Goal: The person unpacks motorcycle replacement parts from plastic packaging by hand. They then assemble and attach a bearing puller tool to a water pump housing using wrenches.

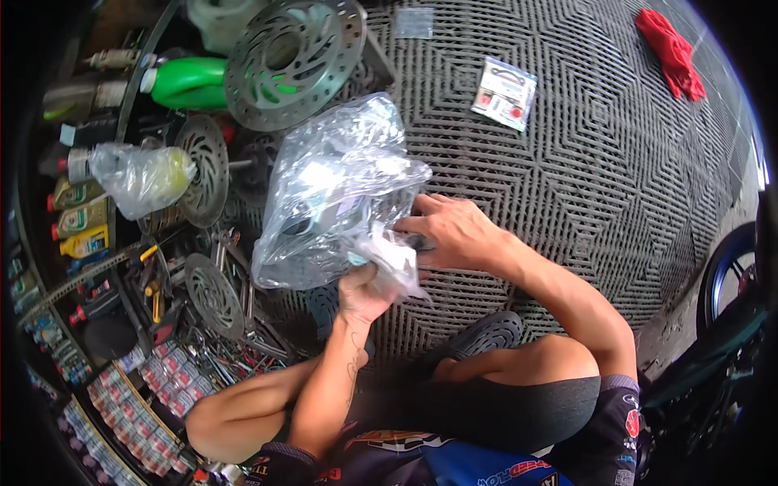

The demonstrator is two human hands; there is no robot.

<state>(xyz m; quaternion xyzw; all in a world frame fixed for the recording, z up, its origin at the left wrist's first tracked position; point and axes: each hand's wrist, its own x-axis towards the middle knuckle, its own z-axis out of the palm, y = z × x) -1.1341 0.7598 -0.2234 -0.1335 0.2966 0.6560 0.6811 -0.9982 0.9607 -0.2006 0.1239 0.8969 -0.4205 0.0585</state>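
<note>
A large clear plastic bag [340, 178] lies crumpled in front of me, with dark and grey shapes inside that I cannot make out. My left hand [366, 296] is closed on a small whitish plastic bag [391, 257] at the near edge of the big one. My right hand [454, 233] reaches in from the right, its fingers curled at the big bag's right side beside the small bag. Plastic covers those fingertips in part, and whatever they pinch is hidden.
Brake discs [293, 61], a green bottle [190, 83] and a bagged yellowish item [150, 176] stand at the left, by shelves of bottles and tools. A small packet [505, 93] and a red cloth [671, 55] lie on the grey mat [583, 162]. A wheel [725, 271] is at the right.
</note>
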